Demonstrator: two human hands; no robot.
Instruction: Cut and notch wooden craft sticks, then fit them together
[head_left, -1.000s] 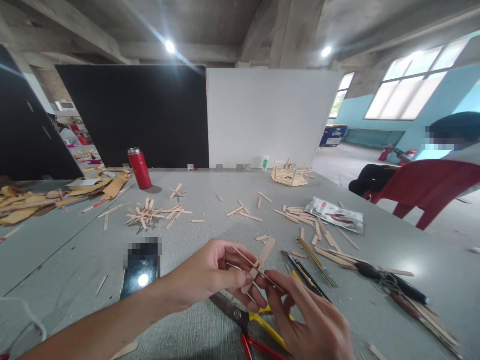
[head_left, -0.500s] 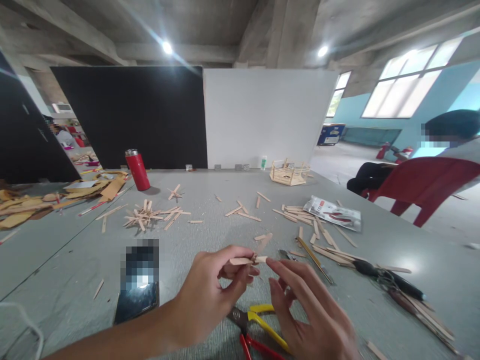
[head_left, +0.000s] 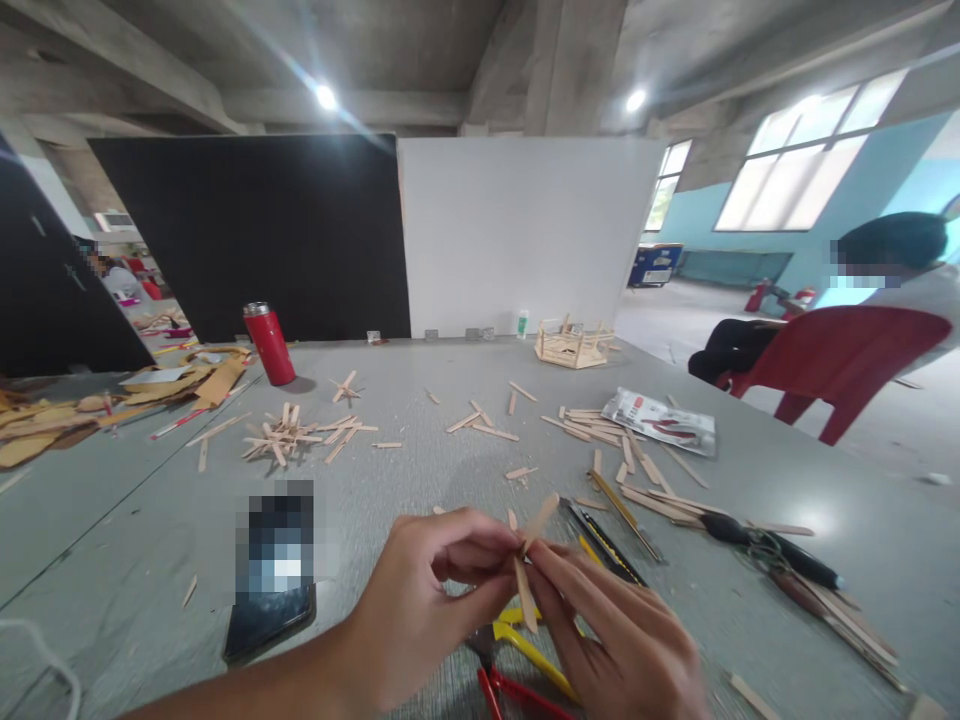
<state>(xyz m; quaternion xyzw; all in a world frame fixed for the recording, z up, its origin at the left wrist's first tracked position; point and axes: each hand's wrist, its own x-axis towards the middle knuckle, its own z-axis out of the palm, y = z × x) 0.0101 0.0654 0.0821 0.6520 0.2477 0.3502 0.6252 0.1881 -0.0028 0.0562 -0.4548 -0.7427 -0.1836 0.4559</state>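
Observation:
Low in the middle of the view, my left hand (head_left: 427,600) and my right hand (head_left: 615,640) meet over the grey table (head_left: 420,470). Both pinch a small piece of joined wooden craft sticks (head_left: 529,560). One stick points up to the right, another hangs down between my fingertips. Under my hands lie yellow-handled scissors (head_left: 525,645) and a red-handled tool (head_left: 517,695). A dark phone (head_left: 270,590) lies to the left of my left wrist.
Loose sticks lie scattered across the table, with a pile (head_left: 289,435) at mid-left. A red bottle (head_left: 268,345), a small stick-built frame (head_left: 571,345), a plastic packet (head_left: 660,420), a utility knife (head_left: 604,540) and a black glue gun (head_left: 780,560) stand around. A person sits on a red chair (head_left: 840,365) at right.
The stick piece has been turned in my fingers, from lying level to one stick pointing up and one down. Both hands closed in together.

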